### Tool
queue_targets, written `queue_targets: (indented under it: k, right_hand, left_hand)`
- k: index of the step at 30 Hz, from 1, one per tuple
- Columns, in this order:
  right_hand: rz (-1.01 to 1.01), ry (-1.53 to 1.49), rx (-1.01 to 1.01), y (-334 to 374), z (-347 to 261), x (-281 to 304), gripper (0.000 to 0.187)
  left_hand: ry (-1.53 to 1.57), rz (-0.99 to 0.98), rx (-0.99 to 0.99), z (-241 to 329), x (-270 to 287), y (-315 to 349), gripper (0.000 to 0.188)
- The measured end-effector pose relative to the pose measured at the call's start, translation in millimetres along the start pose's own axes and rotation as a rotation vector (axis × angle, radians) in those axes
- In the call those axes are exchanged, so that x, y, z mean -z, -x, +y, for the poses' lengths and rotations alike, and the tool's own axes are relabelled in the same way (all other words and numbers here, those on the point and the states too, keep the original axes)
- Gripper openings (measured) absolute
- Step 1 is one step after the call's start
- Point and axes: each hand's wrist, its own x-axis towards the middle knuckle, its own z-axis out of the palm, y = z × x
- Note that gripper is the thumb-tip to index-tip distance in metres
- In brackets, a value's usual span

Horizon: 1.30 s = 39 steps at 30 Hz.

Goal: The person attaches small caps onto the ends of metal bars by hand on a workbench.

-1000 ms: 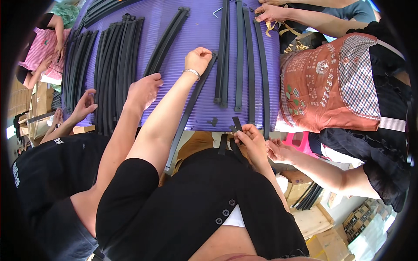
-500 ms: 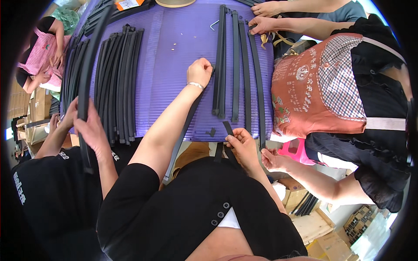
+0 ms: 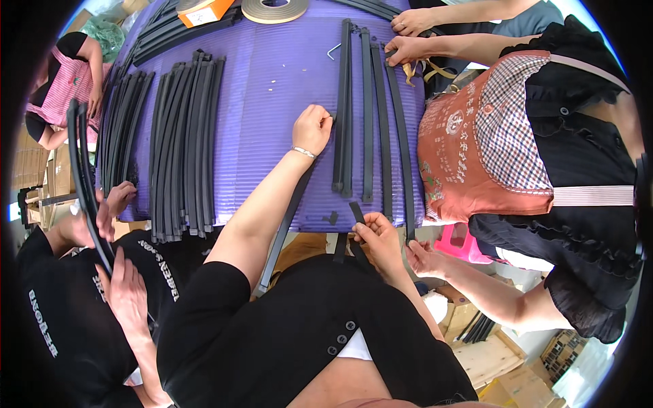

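My left hand (image 3: 313,129) is closed at the far end of a long black bar (image 3: 297,187), its fingers curled over it. The bar slants toward me beneath my left forearm and past the table's near edge. At that edge my right hand (image 3: 377,238) pinches a narrow black strip (image 3: 357,213) between thumb and fingers. Part of the strip is hidden behind the hand. A dark strip end (image 3: 340,246) hangs below the edge beside it. Several black bars (image 3: 345,115) lie lengthwise on the purple table (image 3: 262,136), just right of my left hand.
Bundles of black bars (image 3: 183,149) cover the table's left side. A tape roll (image 3: 274,9), an orange box (image 3: 204,12) and a hex key (image 3: 333,52) lie farther back. Co-workers' hands (image 3: 126,292) hold bars at left; another's hands (image 3: 423,258) hold a bar at right.
The left co-worker has moved bars leftward, off the table's near-left area. My view has shifted slightly; my hands keep nearly the same hold and place.
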Motion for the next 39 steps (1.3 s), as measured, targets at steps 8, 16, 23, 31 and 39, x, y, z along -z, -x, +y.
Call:
queue_targets:
  k: [8, 16, 23, 31, 39]
  right_hand:
    - [0.002, -0.031, 0.017, -7, 8, -8, 0.013]
    - [0.069, 0.079, -0.002, -16, 12, -23, 0.017]
    - [0.044, -0.009, 0.018, -22, 25, -54, 0.011]
    - [0.065, 0.019, 0.011, -26, 28, -55, 0.012]
    - [0.037, 0.055, 0.009, -27, 24, -65, 0.012]
  left_hand:
    - [-0.001, -0.049, -0.007, -3, 0, 5, 0.012]
    - [-0.350, -0.167, -0.074, 3, 41, 52, 0.008]
    - [-0.438, -0.017, 0.001, -21, 56, 72, 0.004]
    - [-0.247, -0.116, 0.202, -31, 52, 66, 0.009]
    - [-0.291, -0.168, 0.157, -48, 77, 39, 0.008]
